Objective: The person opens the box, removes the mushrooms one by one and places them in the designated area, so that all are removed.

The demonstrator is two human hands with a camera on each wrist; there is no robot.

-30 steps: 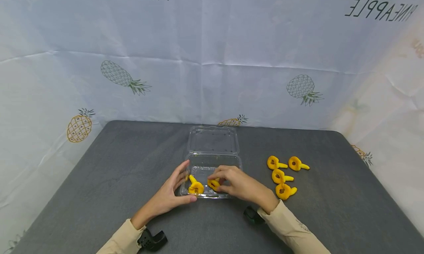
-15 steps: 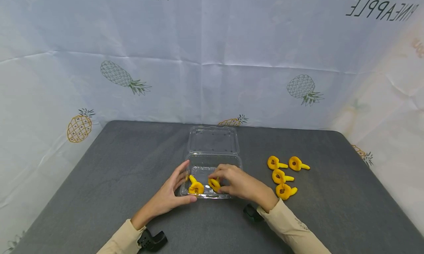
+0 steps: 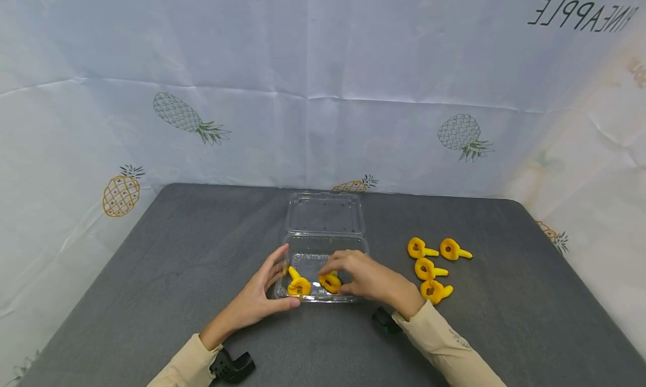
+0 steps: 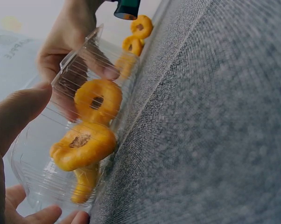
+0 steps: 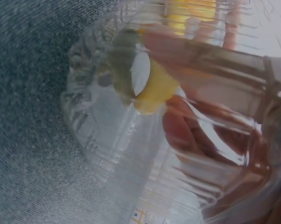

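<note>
A clear plastic container (image 3: 308, 247) lies with its lid (image 3: 324, 214) folded back. My left hand (image 3: 252, 297) holds its near left corner, thumb on the front rim, fingers along the left side. Inside, by that hand, lies one yellow mushroom-shaped piece (image 3: 299, 286). To its right, my right hand (image 3: 370, 279) holds a second yellow mushroom (image 3: 330, 283) between thumb and fingers, low in the container. In the left wrist view this second mushroom (image 4: 111, 100) is behind the clear wall, touching the first mushroom (image 4: 87, 149). The right wrist view shows the fingers through plastic (image 5: 112, 135).
Several more yellow mushrooms (image 3: 424, 269) lie on the grey table (image 3: 202, 247) right of the container, close to my right forearm. A white cloth (image 3: 323, 134) printed with pineapples hangs behind the table. Each wrist wears a black device (image 3: 232, 366).
The mushroom at my right hand has shifted slightly right and turned, showing more of its ring-shaped cap. My right hand has moved slightly right with it; my left hand stays in place.
</note>
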